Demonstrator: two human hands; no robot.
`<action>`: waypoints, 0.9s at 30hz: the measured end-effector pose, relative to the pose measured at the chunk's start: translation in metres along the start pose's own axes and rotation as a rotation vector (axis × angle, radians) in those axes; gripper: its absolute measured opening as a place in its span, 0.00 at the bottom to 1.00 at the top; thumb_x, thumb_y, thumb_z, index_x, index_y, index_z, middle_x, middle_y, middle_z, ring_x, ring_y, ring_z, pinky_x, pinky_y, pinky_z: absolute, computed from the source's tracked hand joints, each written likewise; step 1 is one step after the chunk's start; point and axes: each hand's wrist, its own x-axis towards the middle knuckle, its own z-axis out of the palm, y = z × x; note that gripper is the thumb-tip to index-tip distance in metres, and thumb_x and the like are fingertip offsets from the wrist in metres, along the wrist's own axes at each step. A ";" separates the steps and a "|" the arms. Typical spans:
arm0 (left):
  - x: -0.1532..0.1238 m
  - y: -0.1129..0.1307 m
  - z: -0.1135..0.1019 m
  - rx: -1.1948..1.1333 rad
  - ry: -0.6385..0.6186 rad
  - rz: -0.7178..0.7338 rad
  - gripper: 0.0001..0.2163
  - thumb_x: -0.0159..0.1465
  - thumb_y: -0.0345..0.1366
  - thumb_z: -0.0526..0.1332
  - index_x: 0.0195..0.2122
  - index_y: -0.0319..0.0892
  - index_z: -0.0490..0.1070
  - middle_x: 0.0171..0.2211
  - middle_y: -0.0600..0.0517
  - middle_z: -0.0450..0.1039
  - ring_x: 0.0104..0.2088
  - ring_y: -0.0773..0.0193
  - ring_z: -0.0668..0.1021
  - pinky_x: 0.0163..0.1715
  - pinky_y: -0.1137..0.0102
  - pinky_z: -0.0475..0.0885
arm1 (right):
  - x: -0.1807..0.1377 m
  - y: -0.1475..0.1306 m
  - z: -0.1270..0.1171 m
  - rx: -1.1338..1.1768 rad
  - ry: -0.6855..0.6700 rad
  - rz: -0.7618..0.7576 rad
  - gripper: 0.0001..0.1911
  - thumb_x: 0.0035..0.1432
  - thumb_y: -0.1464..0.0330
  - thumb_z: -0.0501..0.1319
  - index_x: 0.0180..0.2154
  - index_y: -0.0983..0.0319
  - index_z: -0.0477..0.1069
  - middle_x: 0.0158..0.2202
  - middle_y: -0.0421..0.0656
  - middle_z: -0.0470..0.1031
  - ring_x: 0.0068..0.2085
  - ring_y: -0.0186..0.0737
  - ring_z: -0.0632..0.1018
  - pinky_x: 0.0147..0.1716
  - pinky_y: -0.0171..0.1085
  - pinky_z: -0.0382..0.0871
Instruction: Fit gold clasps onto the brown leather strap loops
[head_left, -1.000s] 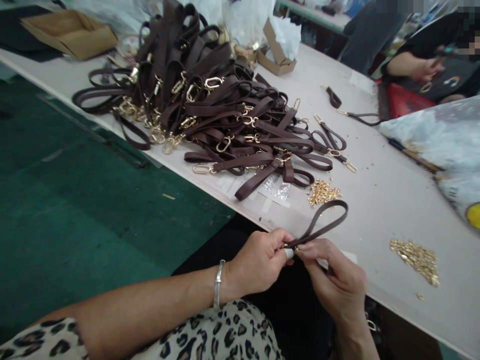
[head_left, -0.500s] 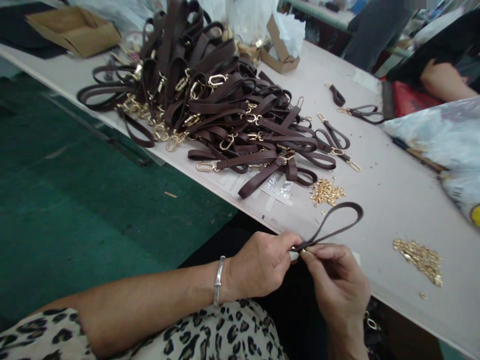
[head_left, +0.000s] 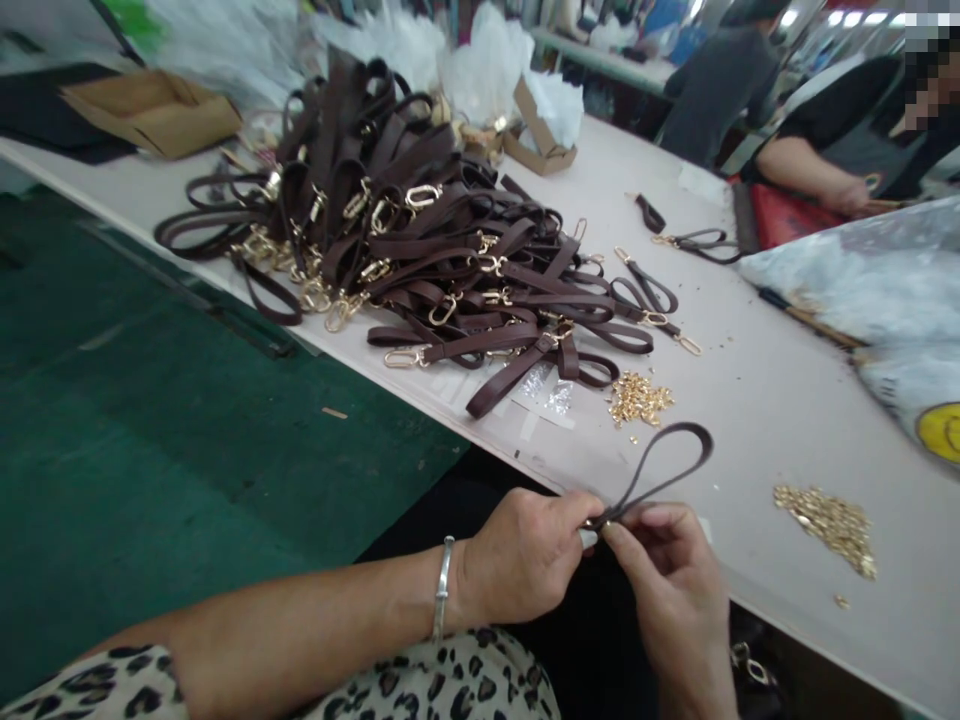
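A dark brown looped strap [head_left: 660, 465] sticks up over the front edge of the pale table [head_left: 757, 400]. My left hand [head_left: 525, 555] pinches the strap's joined ends, fingers closed, a silver bangle on the wrist. My right hand [head_left: 671, 580] meets it from the right, its fingertips pinched on the same end of the strap. Whatever small part sits between the fingertips is hidden. Two small heaps of gold fittings lie near: one heap [head_left: 637, 397] just beyond the strap, the other heap [head_left: 829, 515] to the right.
A big pile of brown straps with gold clasps [head_left: 420, 240] fills the table's left half. Cardboard boxes [head_left: 154, 110] and plastic bags stand behind. A bagged bundle [head_left: 877, 290] lies at right. Another person's arm [head_left: 814, 175] works at the far right. Green floor [head_left: 150, 420] lies left.
Both hands stay pinched on the strap's end. The loop has shifted slightly as the view tilted upward; the other person's arm at the far right has moved.
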 end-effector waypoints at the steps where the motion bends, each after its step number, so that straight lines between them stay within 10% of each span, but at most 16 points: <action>1: 0.002 0.001 0.000 0.016 -0.025 0.023 0.11 0.64 0.26 0.53 0.45 0.37 0.70 0.32 0.47 0.79 0.30 0.60 0.80 0.29 0.71 0.69 | -0.002 0.002 -0.001 -0.002 0.030 -0.007 0.15 0.50 0.64 0.73 0.35 0.59 0.69 0.30 0.39 0.79 0.29 0.37 0.80 0.29 0.33 0.77; 10: 0.030 0.026 -0.003 0.257 -0.175 0.147 0.08 0.64 0.32 0.59 0.43 0.40 0.73 0.37 0.45 0.80 0.35 0.54 0.81 0.37 0.64 0.75 | -0.027 0.030 -0.030 0.200 0.434 -0.130 0.22 0.42 0.66 0.76 0.38 0.59 0.70 0.31 0.41 0.81 0.31 0.39 0.83 0.32 0.35 0.79; 14: 0.052 0.018 -0.056 0.481 0.133 0.109 0.16 0.67 0.26 0.52 0.53 0.38 0.71 0.54 0.42 0.74 0.55 0.53 0.74 0.60 0.59 0.66 | -0.047 0.039 -0.096 -0.038 0.749 -0.018 0.25 0.40 0.59 0.76 0.39 0.59 0.70 0.31 0.41 0.79 0.29 0.40 0.80 0.26 0.36 0.75; 18: 0.062 -0.010 -0.117 0.858 0.283 -0.164 0.18 0.69 0.30 0.48 0.57 0.32 0.66 0.56 0.38 0.69 0.57 0.49 0.71 0.61 0.56 0.63 | -0.077 0.056 -0.185 -0.267 0.974 0.190 0.31 0.36 0.52 0.75 0.40 0.58 0.71 0.32 0.44 0.77 0.32 0.47 0.79 0.27 0.42 0.75; 23: 0.042 -0.062 -0.150 1.115 0.102 -0.300 0.19 0.68 0.35 0.47 0.56 0.32 0.65 0.54 0.40 0.70 0.52 0.51 0.73 0.56 0.59 0.65 | -0.095 0.076 -0.253 -0.667 0.847 0.536 0.33 0.42 0.46 0.69 0.45 0.60 0.75 0.36 0.51 0.80 0.41 0.62 0.81 0.37 0.53 0.74; 27: 0.030 -0.077 -0.149 1.226 0.115 -0.303 0.19 0.70 0.35 0.44 0.54 0.31 0.66 0.55 0.38 0.70 0.51 0.52 0.72 0.57 0.59 0.63 | -0.073 0.071 -0.220 -0.907 0.736 0.216 0.26 0.57 0.49 0.61 0.49 0.59 0.76 0.43 0.51 0.80 0.43 0.57 0.81 0.46 0.54 0.73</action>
